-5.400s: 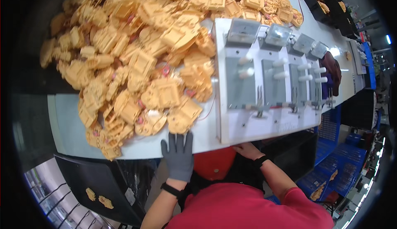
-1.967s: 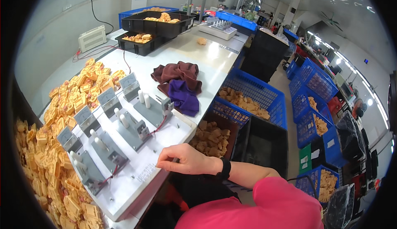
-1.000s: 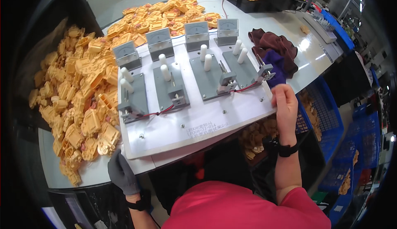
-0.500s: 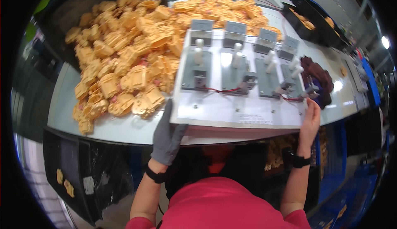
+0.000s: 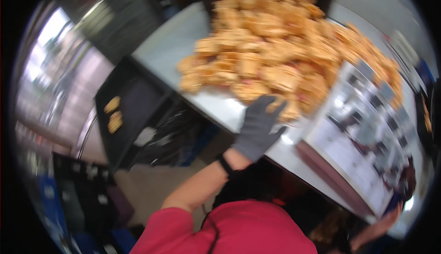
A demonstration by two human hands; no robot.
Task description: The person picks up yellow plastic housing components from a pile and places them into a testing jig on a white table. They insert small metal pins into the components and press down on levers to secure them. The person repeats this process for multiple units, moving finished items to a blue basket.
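My left hand (image 5: 259, 128), in a grey glove, reaches to the near edge of a heap of yellow-orange plastic parts (image 5: 250, 66). Its fingers are stretched out and its thumb stands apart; the fingertips meet the closest parts, none of which is visibly gripped. My bare right hand (image 5: 394, 215) is at the near right corner of a white board (image 5: 330, 155) that carries several grey test fixtures (image 5: 370, 128). Blur hides the fingers of that hand. A dark brown cloth (image 5: 408, 178) lies beside the board's right end.
The heap runs back along the pale worktable (image 5: 213, 109) and behind the board. Below the table's left side stands a black bin (image 5: 131, 102) with a few yellow parts in it, next to black plastic sheeting (image 5: 172, 137). More dark and blue crates (image 5: 78, 199) stand at lower left.
The view has swung left, so the board now appears farther right and slanted. My left hand has left the board's left edge for the heap. My right hand stays by the board's right corner.
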